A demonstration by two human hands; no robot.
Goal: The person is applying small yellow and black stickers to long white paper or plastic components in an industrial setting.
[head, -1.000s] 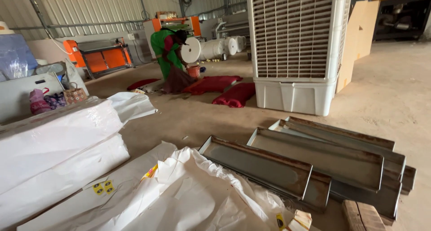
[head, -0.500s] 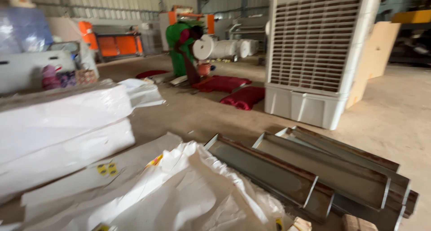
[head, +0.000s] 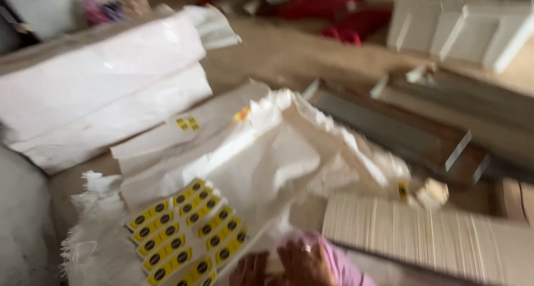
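Observation:
The picture is blurred by motion. My left hand and my right hand, which wears a ring and a pink sleeve, show at the bottom edge, close together. They lie against the lower edge of a white woven sack that stands open and crumpled. On the sack, just left of my hands, are rows of yellow labels with black dots. A stack of thin white sheets, seen edge-on, lies just right of my right hand. Whether either hand grips anything is not visible.
Long white wrapped bundles lie at the left. Grey metal trays are stacked on the concrete floor at the right. Behind them stands the base of a white air cooler. Red cloth lies at the far top.
The view has swung down from the workshop to the sack in front of me. My hands, the yellow labels and the white sheet stack have come into view.

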